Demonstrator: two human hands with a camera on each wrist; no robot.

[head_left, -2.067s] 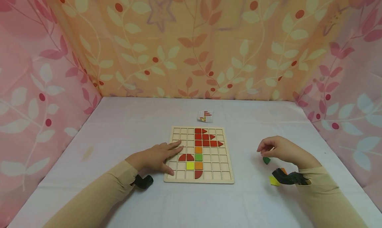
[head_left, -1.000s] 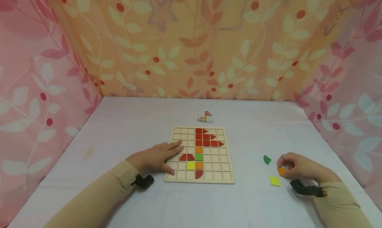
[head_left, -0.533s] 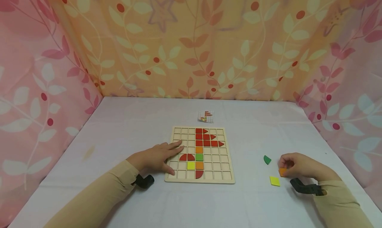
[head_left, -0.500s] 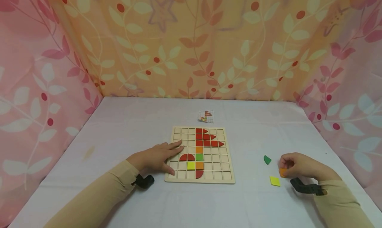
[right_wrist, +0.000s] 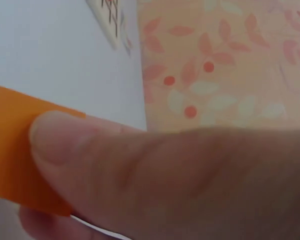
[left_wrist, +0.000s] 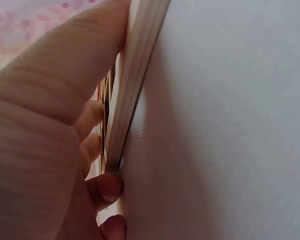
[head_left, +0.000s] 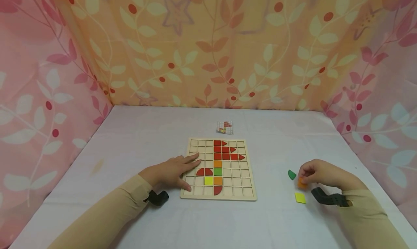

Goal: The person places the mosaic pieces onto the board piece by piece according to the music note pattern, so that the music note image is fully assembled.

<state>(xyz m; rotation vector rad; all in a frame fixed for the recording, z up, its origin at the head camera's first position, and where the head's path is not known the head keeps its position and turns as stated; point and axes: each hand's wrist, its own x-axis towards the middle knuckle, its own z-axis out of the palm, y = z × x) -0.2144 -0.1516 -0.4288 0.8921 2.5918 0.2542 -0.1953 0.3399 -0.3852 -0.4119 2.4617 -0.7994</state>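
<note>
My right hand pinches an orange square tile between thumb and fingers, with the tile raised off the cloth. Close by on the table lie a dark green quarter-round tile and a yellow square tile. With fingers spread, my left hand rests on the left edge of a wooden grid board. Red, orange, green and yellow tiles sit in its cells, including a row of red squares and a lone red quarter-round. In the left wrist view the thumb touches the board's side.
A small card printed with a coloured grid pattern lies behind the board. White cloth covers the table. Patterned fabric walls stand at the back and on both sides.
My right hand went to the orange square tile, pinched it, and has now lifted it slightly, up and to the left. The left hand has stayed on the board.
</note>
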